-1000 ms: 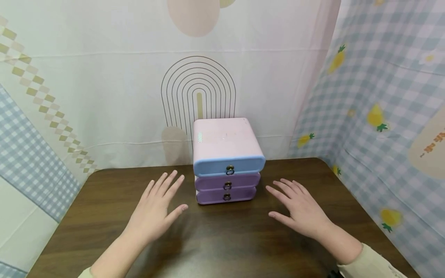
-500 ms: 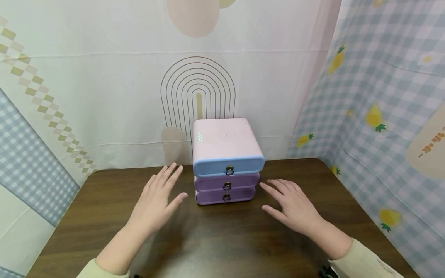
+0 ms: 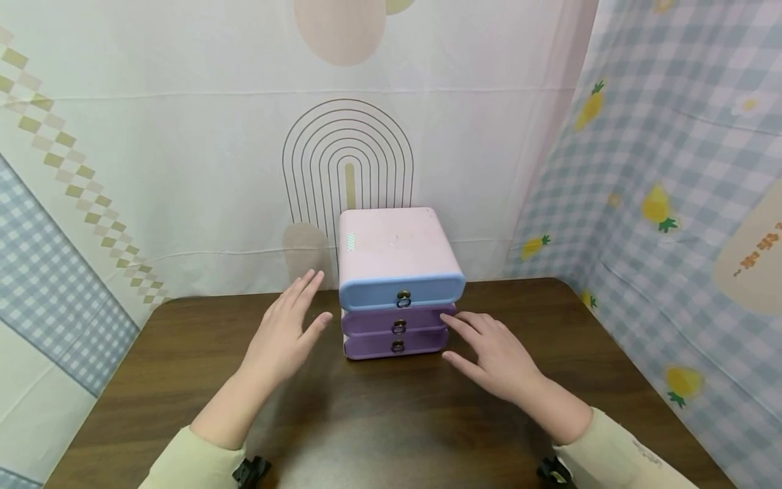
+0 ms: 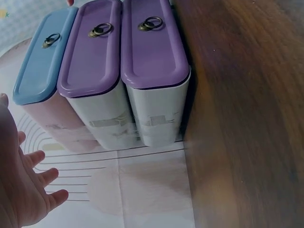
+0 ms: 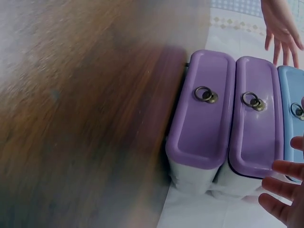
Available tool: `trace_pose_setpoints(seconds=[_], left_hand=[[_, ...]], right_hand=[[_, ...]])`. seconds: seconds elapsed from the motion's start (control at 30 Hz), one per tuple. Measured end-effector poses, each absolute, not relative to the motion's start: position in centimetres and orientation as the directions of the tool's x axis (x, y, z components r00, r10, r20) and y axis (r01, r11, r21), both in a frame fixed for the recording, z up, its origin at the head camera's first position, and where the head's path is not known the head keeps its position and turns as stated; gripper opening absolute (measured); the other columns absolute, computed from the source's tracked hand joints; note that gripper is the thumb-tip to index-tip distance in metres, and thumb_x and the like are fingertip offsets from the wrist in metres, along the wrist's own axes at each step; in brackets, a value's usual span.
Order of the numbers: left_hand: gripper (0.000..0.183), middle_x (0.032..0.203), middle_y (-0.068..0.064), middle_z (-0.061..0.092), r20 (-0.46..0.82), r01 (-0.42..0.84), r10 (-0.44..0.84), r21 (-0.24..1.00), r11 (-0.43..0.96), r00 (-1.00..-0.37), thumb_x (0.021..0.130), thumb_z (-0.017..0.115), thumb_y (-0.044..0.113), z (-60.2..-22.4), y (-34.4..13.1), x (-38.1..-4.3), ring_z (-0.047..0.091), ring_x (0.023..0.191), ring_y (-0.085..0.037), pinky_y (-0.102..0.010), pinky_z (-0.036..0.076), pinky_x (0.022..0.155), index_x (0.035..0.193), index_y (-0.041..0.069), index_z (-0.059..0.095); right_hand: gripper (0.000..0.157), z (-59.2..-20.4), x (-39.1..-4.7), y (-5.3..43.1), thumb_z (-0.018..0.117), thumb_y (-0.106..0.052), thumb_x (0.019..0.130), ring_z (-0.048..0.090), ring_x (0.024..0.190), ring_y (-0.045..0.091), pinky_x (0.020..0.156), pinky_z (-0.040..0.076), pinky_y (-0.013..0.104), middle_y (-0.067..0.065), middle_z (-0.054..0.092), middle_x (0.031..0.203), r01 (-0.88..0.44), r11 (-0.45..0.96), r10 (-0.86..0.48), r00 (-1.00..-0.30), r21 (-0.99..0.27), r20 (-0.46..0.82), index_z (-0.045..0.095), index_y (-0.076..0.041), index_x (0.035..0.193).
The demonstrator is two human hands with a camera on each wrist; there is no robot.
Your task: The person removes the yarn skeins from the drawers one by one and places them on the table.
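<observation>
A small three-drawer box [image 3: 391, 241] stands on the table, its top pale pink. The top drawer front [image 3: 366, 296] is light blue; the two lower drawer fronts [image 5: 204, 128] are purple, each with a bronze ring pull [image 4: 151, 23]. My left hand [image 3: 276, 343] hovers to the left of the box, fingers spread and straight, thumb toward it. At the other side my right hand [image 3: 497, 360] reaches in with extended fingers; its fingertips overlap the right end of the purple fronts in the head view. Both hands hold nothing.
The dark wooden table [image 3: 391, 435] runs back to a white patterned cloth [image 3: 201, 170] hung behind the box. A blue checked cloth [image 3: 684, 272] with yellow fruit prints hangs along the right. Black wrist straps [image 3: 250, 470] show at the sleeves.
Both hands have moved forward; the right one has also come left to the box's edge. The left hand has turned more on its side. The box stays in place.
</observation>
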State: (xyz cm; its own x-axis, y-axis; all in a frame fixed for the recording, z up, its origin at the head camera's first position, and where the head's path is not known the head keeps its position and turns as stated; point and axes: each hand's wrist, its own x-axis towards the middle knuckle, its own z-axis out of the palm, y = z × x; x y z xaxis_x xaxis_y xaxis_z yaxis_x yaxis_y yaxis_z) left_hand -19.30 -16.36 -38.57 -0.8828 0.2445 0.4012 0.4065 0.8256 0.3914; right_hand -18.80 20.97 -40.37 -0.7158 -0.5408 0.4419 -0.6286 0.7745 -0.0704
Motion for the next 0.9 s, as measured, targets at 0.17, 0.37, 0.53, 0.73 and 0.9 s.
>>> trace_pose_setpoints(seconds=[0.17, 0.37, 0.53, 0.73, 0.9], left_hand=[[0.067, 0.164, 0.0, 0.021, 0.398, 0.396, 0.221, 0.437, 0.808, -0.89, 0.102, 0.038, 0.056, -38.5, -16.2, -20.1, 0.021, 0.149, -0.028, -0.058, 0.019, 0.116, 0.16, 0.029, 0.016], [0.067, 0.164, 0.0, 0.022, 0.4, 0.396, 0.202, 0.492, 0.775, -0.894, 0.102, 0.037, 0.057, -38.3, -15.7, -21.1, 0.021, 0.149, -0.028, -0.06, 0.019, 0.114, 0.16, 0.029, 0.018], [0.064, 0.164, 0.001, 0.021, 0.401, 0.405, 0.206, 0.513, 0.757, -0.892, 0.104, 0.038, 0.053, -38.0, -15.2, -22.0, 0.022, 0.149, -0.029, -0.061, 0.02, 0.114, 0.16, 0.031, 0.017], [0.062, 0.164, 0.001, 0.02, 0.394, 0.419, 0.219, 0.547, 0.724, -0.893, 0.104, 0.04, 0.049, -37.5, -15.2, -23.0, 0.021, 0.149, -0.029, -0.061, 0.02, 0.114, 0.16, 0.032, 0.016], [0.062, 0.164, -0.001, 0.02, 0.387, 0.454, 0.262, 0.578, 0.678, -0.884, 0.105, 0.038, 0.05, -37.2, -15.4, -24.2, 0.019, 0.149, -0.03, -0.058, 0.019, 0.115, 0.16, 0.028, 0.019]], right_hand=[[0.056, -40.5, -19.3, 19.9, 0.06, -0.049, 0.096, 0.057, 0.116, 0.028, 0.095, 0.048, 0.048, 0.008, 0.061, 0.127, -0.629, 0.768, -0.512, -0.716, -0.12, 0.475, 0.055, -0.019, 0.142], [0.052, -40.4, -19.6, 18.8, 0.062, -0.045, 0.095, 0.058, 0.116, 0.025, 0.088, 0.053, 0.045, 0.008, 0.062, 0.125, -0.604, 0.778, -0.461, -0.736, -0.174, 0.496, 0.057, -0.019, 0.14], [0.052, -40.3, -19.6, 17.9, 0.062, -0.043, 0.096, 0.059, 0.115, 0.023, 0.083, 0.054, 0.044, 0.005, 0.062, 0.125, -0.599, 0.773, -0.441, -0.743, -0.208, 0.503, 0.055, -0.02, 0.142], [0.053, -40.4, -19.7, 16.8, 0.061, -0.043, 0.097, 0.059, 0.116, 0.021, 0.084, 0.054, 0.043, 0.003, 0.062, 0.126, -0.601, 0.763, -0.438, -0.751, -0.237, 0.494, 0.052, -0.021, 0.144], [0.053, -40.5, -19.9, 16.1, 0.062, -0.042, 0.096, 0.06, 0.115, 0.021, 0.086, 0.054, 0.043, 0.004, 0.062, 0.126, -0.606, 0.756, -0.437, -0.748, -0.246, 0.499, 0.052, -0.019, 0.144]])
